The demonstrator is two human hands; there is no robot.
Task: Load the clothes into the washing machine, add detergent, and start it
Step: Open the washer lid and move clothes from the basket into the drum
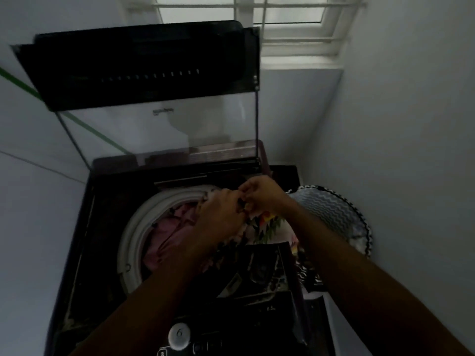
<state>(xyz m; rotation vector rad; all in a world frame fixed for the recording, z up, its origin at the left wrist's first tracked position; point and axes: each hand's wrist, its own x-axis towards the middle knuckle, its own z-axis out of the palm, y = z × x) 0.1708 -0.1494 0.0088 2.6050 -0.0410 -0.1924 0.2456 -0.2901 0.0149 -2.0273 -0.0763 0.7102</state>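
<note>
Pale grey walls (411, 124) close in a narrow corner, with a barred window (290, 24) high at the back, and a dark top-loading washing machine (102, 227) fills the space below it.

Over the tub, the left hand (218, 217) and the right hand (259, 194) meet, touching each other. Both have their fingers curled around a patterned cloth (264, 227), white with leaf shapes and a patch of orange and yellow, which they hold bunched between them. The cloth hangs down from the hands over the right side of the tub opening, and its lower part drapes onto the dark top of the machine.

Below and left of the hands, a pink garment (167, 232) lies inside the tub, against the white ring (133, 227) that rims the opening. The lid (144, 68) stands raised behind the tub, its upper part dark and its lower part see-through.

At the near edge of the machine, between the two forearms, sits the control panel (231, 335), with a round white knob (179, 334) marked 6.

Just beside the machine on the right, a laundry basket (331, 209) with a black-and-white zigzag pattern stands against the wall; what it holds is too dim to tell.
</note>
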